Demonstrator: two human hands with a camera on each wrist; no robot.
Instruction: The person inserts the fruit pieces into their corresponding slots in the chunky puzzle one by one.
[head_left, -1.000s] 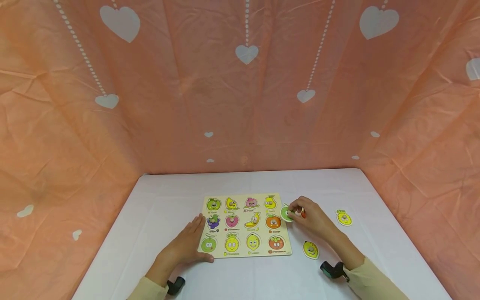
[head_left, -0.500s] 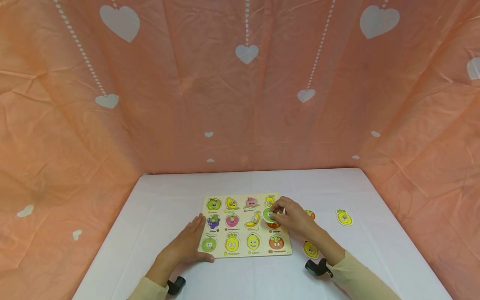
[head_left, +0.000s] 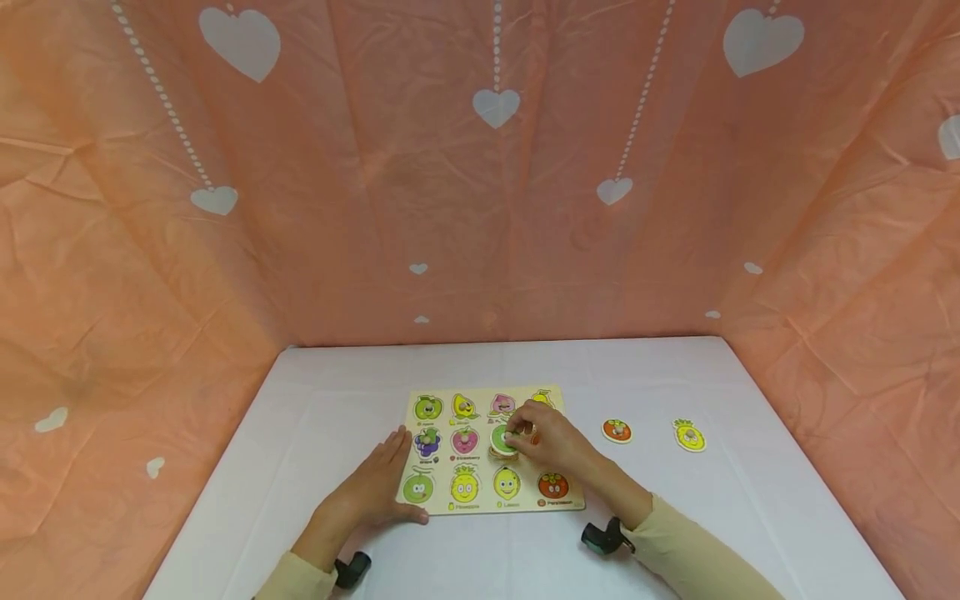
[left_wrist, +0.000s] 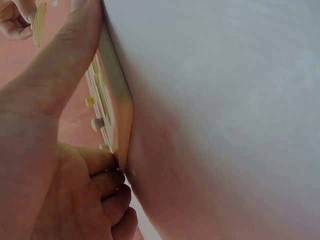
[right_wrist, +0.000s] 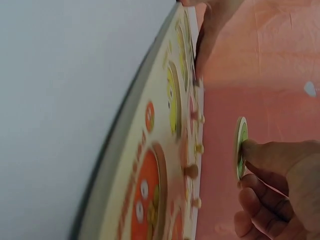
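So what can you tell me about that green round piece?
The green round piece is a thin, flat disc with a green face and pale rim, apparently wood. It is pinched in the grip of the right hand, which partly covers its face. It is held green side up above the puzzle board, just right of the strawberry in the head view; the right wrist view shows a gap between them.

A plain beige fabric left sleeve [head_left: 297, 581] shows at seven o'clock, a matching beige fabric right sleeve [head_left: 693, 554] between four and five. Beside the first sits a stubby black wrist camera [head_left: 354, 570]; beside the second, a bent black wrist camera [head_left: 606, 537].
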